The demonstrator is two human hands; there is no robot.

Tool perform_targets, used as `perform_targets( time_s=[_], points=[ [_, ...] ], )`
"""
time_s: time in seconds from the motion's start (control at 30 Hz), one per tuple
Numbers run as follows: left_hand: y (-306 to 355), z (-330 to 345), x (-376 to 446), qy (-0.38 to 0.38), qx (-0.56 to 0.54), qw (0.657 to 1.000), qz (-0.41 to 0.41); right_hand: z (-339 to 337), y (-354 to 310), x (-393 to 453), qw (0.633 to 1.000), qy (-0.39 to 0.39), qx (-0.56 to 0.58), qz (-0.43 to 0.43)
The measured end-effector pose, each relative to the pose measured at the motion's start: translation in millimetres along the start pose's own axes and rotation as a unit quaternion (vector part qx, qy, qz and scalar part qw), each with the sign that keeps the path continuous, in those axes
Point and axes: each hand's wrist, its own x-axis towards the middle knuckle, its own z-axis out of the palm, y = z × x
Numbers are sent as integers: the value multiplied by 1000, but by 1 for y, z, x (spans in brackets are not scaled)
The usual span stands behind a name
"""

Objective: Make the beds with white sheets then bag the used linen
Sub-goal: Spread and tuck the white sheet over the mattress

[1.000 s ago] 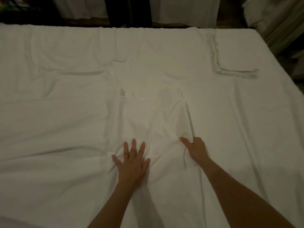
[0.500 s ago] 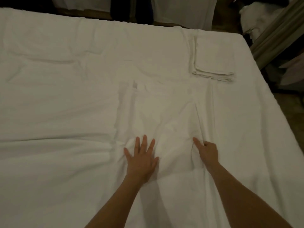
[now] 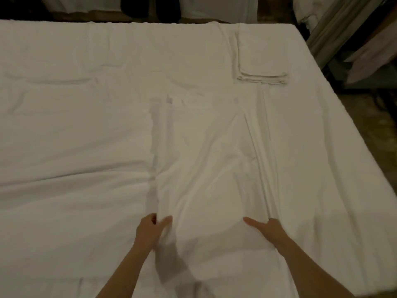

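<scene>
**Hands on the folded sheet, mid-bed**

The folded sheet, a long narrow strip of white cloth, lies down the middle of the bed, its near end towards the person. The left hand is at that strip's near left edge, fingers curled and thumb out, pinching the cloth by the look of it, though blur softens the detail. The right hand is at the strip's near right edge, beside a bundle of long creases; its thumb points inward across the cloth, but the fingers are hidden, so I cannot tell whether it grips or only presses.

Beyond the strip's far right corner sits a flat stack of folded white linen, close to the bed's far edge. Right of the bed are the floor and some pale drapery.

Judging from the task, the strip is about to be opened out or drawn along. The risks: an uneven pull from the two hands would skew it; white on white, a hand could catch the layer under it and drag that along; a wide spread could knock or bury the stack.
</scene>
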Motion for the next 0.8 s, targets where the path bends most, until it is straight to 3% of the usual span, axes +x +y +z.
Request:
perform_targets(
  time_s=[0.1,0.2,0.27,0.33,0.43,0.6,0.7,0.8],
  points=[
    [-10,-5,-4,-61,-35,997,15,0,2,-24,999,40,15,-31],
    [-24,-9,-18,-65,-77,994,40,-4,11,-42,994,82,50,-50],
    [-44,-6,-24,-74,-44,996,35,-5,22,-48,992,101,67,-47],
    [-67,0,-28,-95,15,995,17,1,36,-53,992,94,76,-27],
    [-80,6,-36,-95,15,995,-1,14,57,-65,989,35,140,21],
    [-89,11,-55,-52,-45,997,39,10,69,-73,976,66,204,-37],
    [-105,15,-58,-21,-41,999,5,23,85,-79,954,71,289,-16],
    [-112,15,-62,-21,-152,986,-63,48,105,-87,904,42,423,45]
  ],
)
